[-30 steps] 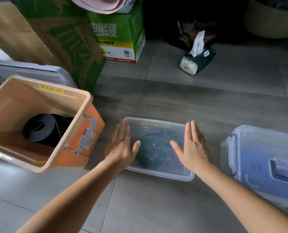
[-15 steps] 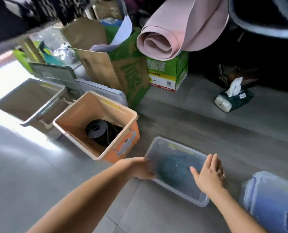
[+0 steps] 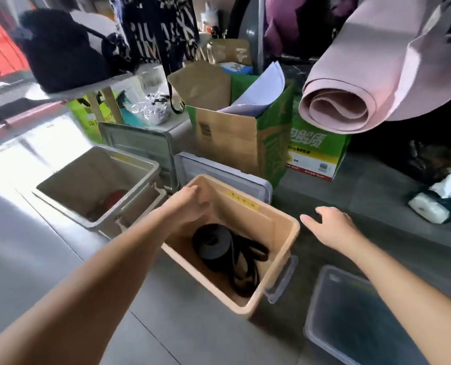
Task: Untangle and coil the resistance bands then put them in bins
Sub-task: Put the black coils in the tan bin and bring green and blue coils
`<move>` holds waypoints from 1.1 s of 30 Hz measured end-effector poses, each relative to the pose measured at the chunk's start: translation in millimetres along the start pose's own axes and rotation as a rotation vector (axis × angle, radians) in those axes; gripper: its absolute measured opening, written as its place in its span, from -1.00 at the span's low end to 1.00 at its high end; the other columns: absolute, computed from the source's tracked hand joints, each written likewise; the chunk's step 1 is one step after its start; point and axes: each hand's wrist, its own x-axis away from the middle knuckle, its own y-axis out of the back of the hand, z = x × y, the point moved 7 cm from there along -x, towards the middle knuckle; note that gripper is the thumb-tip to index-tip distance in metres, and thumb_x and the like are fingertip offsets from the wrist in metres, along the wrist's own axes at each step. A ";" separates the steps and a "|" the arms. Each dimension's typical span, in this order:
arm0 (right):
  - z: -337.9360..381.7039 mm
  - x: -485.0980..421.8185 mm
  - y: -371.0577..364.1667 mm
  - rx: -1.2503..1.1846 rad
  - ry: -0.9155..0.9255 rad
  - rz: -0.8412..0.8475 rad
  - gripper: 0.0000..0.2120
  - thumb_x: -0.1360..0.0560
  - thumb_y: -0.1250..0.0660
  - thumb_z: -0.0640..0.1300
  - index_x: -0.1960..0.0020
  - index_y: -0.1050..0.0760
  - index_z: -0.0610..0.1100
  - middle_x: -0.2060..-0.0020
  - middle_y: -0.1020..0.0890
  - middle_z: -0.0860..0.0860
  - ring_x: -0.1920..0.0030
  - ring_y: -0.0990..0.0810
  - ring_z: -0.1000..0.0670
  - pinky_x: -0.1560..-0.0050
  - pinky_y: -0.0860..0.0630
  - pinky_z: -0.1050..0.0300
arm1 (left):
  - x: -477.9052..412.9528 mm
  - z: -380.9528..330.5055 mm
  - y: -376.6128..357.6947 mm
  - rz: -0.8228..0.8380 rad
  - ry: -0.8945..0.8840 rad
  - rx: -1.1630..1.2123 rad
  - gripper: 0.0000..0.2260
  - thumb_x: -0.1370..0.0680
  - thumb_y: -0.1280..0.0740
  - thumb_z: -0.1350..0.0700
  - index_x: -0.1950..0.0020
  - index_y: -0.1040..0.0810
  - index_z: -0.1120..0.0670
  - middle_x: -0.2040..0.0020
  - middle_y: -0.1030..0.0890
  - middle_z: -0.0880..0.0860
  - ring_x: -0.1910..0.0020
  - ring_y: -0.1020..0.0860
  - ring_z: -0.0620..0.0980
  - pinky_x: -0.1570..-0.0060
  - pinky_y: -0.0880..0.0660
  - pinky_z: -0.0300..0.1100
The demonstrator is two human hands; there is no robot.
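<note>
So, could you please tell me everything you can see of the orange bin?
The orange bin is a rectangular peach-orange plastic tub, open-topped, upright on the grey floor. A yellow label sits on its far rim; a clear latch hangs on its near-right side. Inside lie a coiled black band and loose black loops. The left hand appears to grip its far-left corner; the right hand hovers beside it, apart.

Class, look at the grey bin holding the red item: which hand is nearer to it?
Left. The left hand curls over the rim of the orange bin, right beside the grey bin; the right hand hovers open past the orange bin's opposite side.
</note>
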 end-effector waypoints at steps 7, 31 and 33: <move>70.4 -67.6 -23.2 -0.177 -0.257 -0.097 -0.41 -0.57 -0.11 0.22 -0.35 -0.37 -0.24 -0.33 -0.45 -0.20 -0.30 -0.42 -0.23 -0.25 -0.40 -0.05 | -112.2 92.3 20.0 -0.008 -0.019 0.381 -0.74 -0.45 -0.37 0.03 -0.08 -0.59 0.12 0.04 -0.64 0.09 0.06 -0.60 0.05 0.13 -0.47 -0.17; 69.8 55.2 23.8 -0.652 -0.531 -0.909 -0.64 -0.54 -0.23 0.05 -0.24 -0.48 -0.13 -0.08 -0.58 -0.04 -0.02 -0.51 -0.03 -0.04 -0.39 0.08 | -119.5 80.3 50.5 0.038 -0.108 1.340 -0.89 -0.55 -0.24 0.19 0.07 -0.55 0.05 0.17 -0.58 0.02 0.18 -0.57 -0.15 0.22 -0.53 -0.32; 67.9 86.0 29.5 -0.683 -0.523 -0.998 -0.73 -0.53 -0.25 0.05 -0.14 -0.49 -0.09 0.01 -0.57 0.03 0.07 -0.49 0.03 0.01 -0.37 0.10 | -100.4 76.5 49.8 0.044 -0.109 1.340 -0.91 -0.57 -0.26 0.13 0.02 -0.55 0.03 0.09 -0.60 0.03 0.07 -0.56 -0.06 0.06 -0.54 -0.20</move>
